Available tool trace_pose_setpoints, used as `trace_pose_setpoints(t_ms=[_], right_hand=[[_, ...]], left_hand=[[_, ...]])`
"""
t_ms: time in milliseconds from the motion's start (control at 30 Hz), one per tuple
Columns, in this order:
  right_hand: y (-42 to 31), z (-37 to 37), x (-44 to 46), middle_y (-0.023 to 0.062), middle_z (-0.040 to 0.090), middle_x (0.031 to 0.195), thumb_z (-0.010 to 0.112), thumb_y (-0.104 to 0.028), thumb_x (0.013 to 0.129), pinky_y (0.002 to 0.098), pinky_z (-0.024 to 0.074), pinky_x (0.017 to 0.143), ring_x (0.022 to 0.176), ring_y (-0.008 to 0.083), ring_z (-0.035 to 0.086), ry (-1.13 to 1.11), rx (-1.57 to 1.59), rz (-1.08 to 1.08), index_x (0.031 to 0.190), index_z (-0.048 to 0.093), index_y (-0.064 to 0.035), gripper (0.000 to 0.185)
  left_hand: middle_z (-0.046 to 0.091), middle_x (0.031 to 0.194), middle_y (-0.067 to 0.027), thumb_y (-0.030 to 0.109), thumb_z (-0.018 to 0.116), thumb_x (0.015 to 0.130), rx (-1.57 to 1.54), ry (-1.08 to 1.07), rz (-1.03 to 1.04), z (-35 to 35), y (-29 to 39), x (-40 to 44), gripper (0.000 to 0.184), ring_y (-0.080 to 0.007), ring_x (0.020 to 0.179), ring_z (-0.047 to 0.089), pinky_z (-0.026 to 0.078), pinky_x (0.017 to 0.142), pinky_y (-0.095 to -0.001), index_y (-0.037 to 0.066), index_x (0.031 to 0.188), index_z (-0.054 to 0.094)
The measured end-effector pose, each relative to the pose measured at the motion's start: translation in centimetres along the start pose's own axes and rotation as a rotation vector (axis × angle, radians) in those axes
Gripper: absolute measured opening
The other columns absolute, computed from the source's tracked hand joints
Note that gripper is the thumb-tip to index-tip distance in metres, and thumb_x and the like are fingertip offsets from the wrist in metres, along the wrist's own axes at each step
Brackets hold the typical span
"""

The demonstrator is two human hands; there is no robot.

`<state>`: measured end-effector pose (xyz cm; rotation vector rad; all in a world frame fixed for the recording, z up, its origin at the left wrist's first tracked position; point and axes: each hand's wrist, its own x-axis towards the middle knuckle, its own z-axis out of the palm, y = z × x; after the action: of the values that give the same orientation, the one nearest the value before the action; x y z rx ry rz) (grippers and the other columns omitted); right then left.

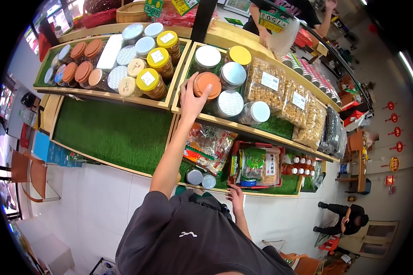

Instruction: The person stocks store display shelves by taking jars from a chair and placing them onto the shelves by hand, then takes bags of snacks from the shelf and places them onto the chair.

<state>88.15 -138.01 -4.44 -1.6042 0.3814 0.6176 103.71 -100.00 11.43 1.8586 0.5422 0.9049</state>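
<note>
My left hand is wrapped around the orange lid of a jar, its thumb on the lid and its fingers along the left side. The jar stands on the upper shelf among others: a white-lidded jar behind it, a silver-lidded jar to its right and a jar with a patterned white lid at front right. My right hand hangs low by the front edge of the lower shelf, fingers apart and holding nothing. Near it is a red tray of packaged food.
Bags of brown snacks fill the upper shelf's right part. At left, another upper tray holds several jars. Green matting lines the lower shelf, with two lidded jars near its front edge. People are at far right and behind the shelf.
</note>
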Motion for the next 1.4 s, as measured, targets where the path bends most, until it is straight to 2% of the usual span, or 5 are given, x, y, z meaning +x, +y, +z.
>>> trace_pose_setpoints(t_ms=[267, 733, 1133, 1267, 1400], right_hand=[[0.9, 0.5, -0.9, 0.0058, 0.057, 0.098, 0.056, -0.020, 0.088, 0.0290, 0.0495, 0.065, 0.077, 0.0174, 0.062, 0.063, -0.095, -0.096, 0.116, 0.054, -0.0073, 0.031], [0.5, 2.0, 0.1, 0.0061, 0.052, 0.101, 0.057, -0.013, 0.085, 0.0276, 0.0496, 0.058, 0.074, 0.0184, 0.062, 0.056, -0.053, -0.160, 0.127, 0.039, -0.0069, 0.045], [0.5, 2.2, 1.4, 0.0054, 0.053, 0.100, 0.057, -0.009, 0.087, 0.0264, 0.0506, 0.065, 0.079, 0.0133, 0.057, 0.117, -0.012, -0.411, 0.121, 0.047, -0.0069, 0.036], [-2.6, 5.0, 0.1, 0.0049, 0.056, 0.101, 0.055, -0.008, 0.089, 0.0243, 0.0485, 0.070, 0.082, 0.0116, 0.056, 0.027, -0.030, -0.512, 0.121, 0.049, -0.0019, 0.033], [-6.6, 6.4, -1.8, 0.0068, 0.058, 0.103, 0.055, -0.015, 0.090, 0.0242, 0.0481, 0.069, 0.079, 0.0140, 0.060, -0.094, -0.004, -0.485, 0.124, 0.049, -0.0034, 0.036]], left_hand=[[0.037, 0.131, -0.0203, 0.053, 0.068, 0.074, -0.083, 0.065, -0.123, 0.7, -0.3, 0.4, 0.079, -0.0396, 0.119, 0.041, 0.035, 0.098, -0.0490, 0.004, 0.131, 0.042], [0.040, 0.127, -0.0261, 0.048, 0.078, 0.064, -0.206, -0.105, -0.109, 0.0, -2.6, 1.0, 0.088, -0.0385, 0.117, 0.044, 0.037, 0.100, -0.0445, 0.018, 0.137, 0.037], [0.061, 0.106, -0.0161, 0.028, 0.075, 0.070, -0.623, -0.176, -0.435, -2.6, 2.6, 2.9, 0.060, -0.0206, 0.095, 0.059, 0.048, 0.081, -0.0305, 0.002, 0.119, 0.053], [0.060, 0.102, -0.0129, 0.033, 0.071, 0.072, -0.696, -0.229, -0.430, -5.0, 5.7, 2.5, 0.062, -0.0171, 0.081, 0.062, 0.048, 0.049, -0.0241, 0.003, 0.122, 0.049], [0.054, 0.119, -0.0128, 0.042, 0.064, 0.076, -0.930, -0.353, -0.539, -6.5, 5.9, 2.6, 0.062, -0.0273, 0.110, 0.053, 0.046, 0.085, -0.0495, 0.010, 0.126, 0.048]])
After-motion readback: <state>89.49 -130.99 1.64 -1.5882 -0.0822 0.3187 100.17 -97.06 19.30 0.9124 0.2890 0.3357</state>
